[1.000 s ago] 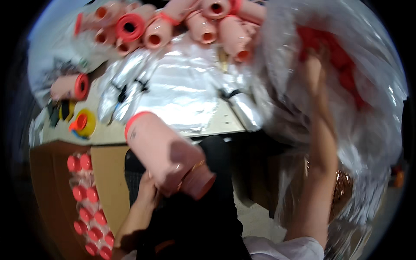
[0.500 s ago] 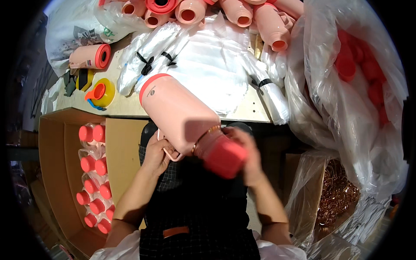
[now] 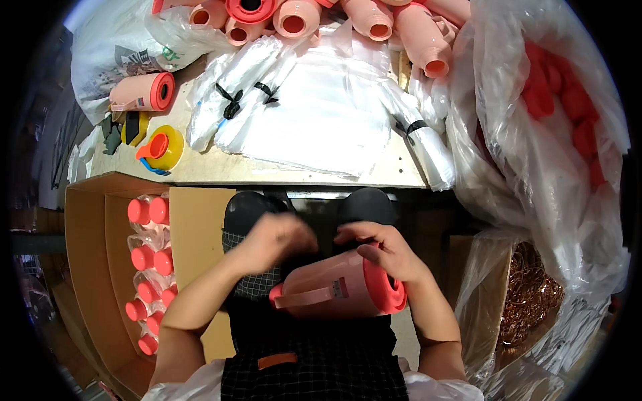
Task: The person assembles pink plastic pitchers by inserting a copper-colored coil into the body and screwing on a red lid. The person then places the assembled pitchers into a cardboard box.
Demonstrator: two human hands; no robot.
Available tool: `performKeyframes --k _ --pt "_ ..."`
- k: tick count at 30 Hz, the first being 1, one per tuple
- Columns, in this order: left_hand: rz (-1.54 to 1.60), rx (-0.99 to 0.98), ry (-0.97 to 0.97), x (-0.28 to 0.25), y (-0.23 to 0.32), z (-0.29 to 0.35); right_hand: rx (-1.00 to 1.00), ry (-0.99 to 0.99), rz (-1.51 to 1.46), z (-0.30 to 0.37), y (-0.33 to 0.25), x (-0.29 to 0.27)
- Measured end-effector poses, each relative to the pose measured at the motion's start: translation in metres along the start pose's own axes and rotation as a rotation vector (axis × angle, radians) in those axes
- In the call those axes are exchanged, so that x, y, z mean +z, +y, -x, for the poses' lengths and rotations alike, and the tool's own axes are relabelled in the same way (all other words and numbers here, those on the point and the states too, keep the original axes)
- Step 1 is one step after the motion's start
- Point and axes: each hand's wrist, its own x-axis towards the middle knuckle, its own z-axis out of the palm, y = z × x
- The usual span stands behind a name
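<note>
A pink vacuum jug [image 3: 328,284] lies across my lap, its red cap end [image 3: 275,294] to the left and its red-rimmed base [image 3: 384,287] to the right. The handle faces me, with a small label beside it. My right hand [image 3: 391,252] rests at the top of the base end, fingers stretched out to the left and thumb apart. Just above and left of the jug, my left hand [image 3: 284,235] is smeared by motion and looks off the jug; its fingers cannot be made out.
On the bench are stacked clear plastic bags [image 3: 314,113], a yellow tape roll [image 3: 167,148], a lying pink jug [image 3: 142,92] and several open-necked jugs [image 3: 297,19]. A carton [image 3: 87,247] of red-capped jugs stands left. At right are a bag of red parts [image 3: 555,87] and a box of copper-coloured rings [image 3: 528,294].
The jug has swung round and come down onto my lap, cap end now left. My left hand has let go of the handle; my right hand has gone from the cap end to the base.
</note>
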Motion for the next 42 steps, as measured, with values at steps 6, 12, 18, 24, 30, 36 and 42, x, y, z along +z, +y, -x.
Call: performKeyframes --k 6,12,18,24,30,36,42 --pt "-0.861 0.171 0.524 -0.058 -0.063 -0.155 -0.121 0.134 0.029 -0.016 -0.017 0.002" --pt "-0.29 -0.156 0.592 -0.066 -0.041 -0.187 0.029 0.21 -0.569 -0.044 0.031 -0.046" --pt "0.645 0.067 0.365 0.016 -0.015 -0.142 -0.126 0.701 -0.192 -0.085 0.046 -0.031" --pt "0.162 -0.107 0.273 0.03 -0.03 -0.114 -0.138 0.604 -0.134 -0.065 0.034 -0.014" --pt "0.691 -0.021 -0.051 0.011 0.025 -0.069 -0.222 1.267 -0.974 -0.013 0.081 -0.049" --pt "-0.101 0.37 0.291 0.026 0.021 -0.033 -0.654 1.458 0.019 0.016 0.078 0.066" --pt "-0.612 0.147 0.604 0.047 -0.015 0.115 -0.389 0.647 0.355 0.044 0.12 0.147"
